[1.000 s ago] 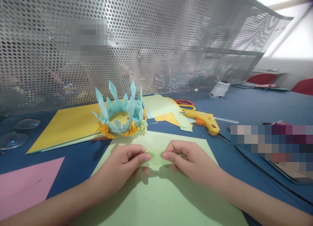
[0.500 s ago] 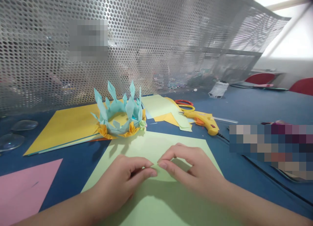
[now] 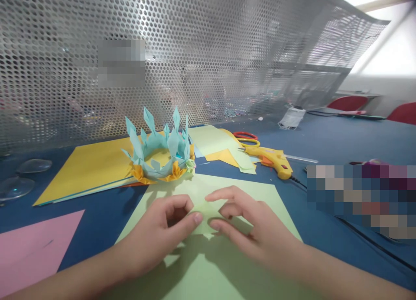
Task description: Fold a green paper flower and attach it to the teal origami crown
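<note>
A small light green folded paper piece [image 3: 205, 217] is pinched between thumb and fingers of my left hand [image 3: 162, 230]. My right hand [image 3: 251, 224] is open around the piece's right side: the index finger reaches over its top edge and the thumb lies by its lower right corner. Whether those fingertips touch the paper I cannot tell. Both hands are above a large light green sheet [image 3: 224, 269], which carries their shadows. Beyond them stands a pale blue folded-paper crown [image 3: 159, 172] with orange paper pieces round its base.
Yellow sheets [image 3: 78, 174] lie beneath and left of the crown. A pink sheet [image 3: 39, 248] is at front left. Scissors [image 3: 248, 142], a yellow glue gun [image 3: 273, 159] with its cord, and paper scraps [image 3: 224, 157] sit behind right. A perforated metal screen [image 3: 195, 53] closes off the back.
Earlier the fingertips of both hands almost met, with the small paper hardly visible. Now the paper shows flat-on in my left hand, and the right fingers have spread apart.
</note>
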Available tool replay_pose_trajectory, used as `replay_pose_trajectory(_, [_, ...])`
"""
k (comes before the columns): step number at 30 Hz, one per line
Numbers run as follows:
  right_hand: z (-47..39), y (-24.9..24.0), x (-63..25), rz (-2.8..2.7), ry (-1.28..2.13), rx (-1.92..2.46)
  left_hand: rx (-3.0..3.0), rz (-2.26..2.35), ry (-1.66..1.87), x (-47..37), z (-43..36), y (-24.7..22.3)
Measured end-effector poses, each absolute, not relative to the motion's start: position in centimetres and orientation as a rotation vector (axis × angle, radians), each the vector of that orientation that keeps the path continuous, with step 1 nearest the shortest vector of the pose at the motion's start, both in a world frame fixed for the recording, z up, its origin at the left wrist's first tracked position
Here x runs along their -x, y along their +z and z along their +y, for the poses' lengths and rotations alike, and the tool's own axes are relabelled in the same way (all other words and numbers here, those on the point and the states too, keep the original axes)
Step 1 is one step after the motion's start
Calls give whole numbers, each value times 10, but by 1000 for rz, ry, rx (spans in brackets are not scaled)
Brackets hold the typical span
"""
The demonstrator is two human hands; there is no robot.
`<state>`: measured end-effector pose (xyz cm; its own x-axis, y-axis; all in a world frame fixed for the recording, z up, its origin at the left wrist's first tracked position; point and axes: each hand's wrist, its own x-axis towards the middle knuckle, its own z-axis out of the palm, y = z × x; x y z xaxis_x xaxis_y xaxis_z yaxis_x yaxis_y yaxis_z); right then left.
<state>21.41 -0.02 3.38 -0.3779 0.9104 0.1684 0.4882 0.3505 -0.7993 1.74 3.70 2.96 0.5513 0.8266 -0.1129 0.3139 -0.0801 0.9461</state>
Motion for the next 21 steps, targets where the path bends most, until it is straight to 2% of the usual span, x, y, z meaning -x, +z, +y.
replay_pose_trajectory(13, [2,35,-217,-2095,537,962,-1456,969,634,-19,39,30])
replay_pose_trajectory(21, [1,31,-217,-2079,478,942,-1467,1035,653,-19,42,30])
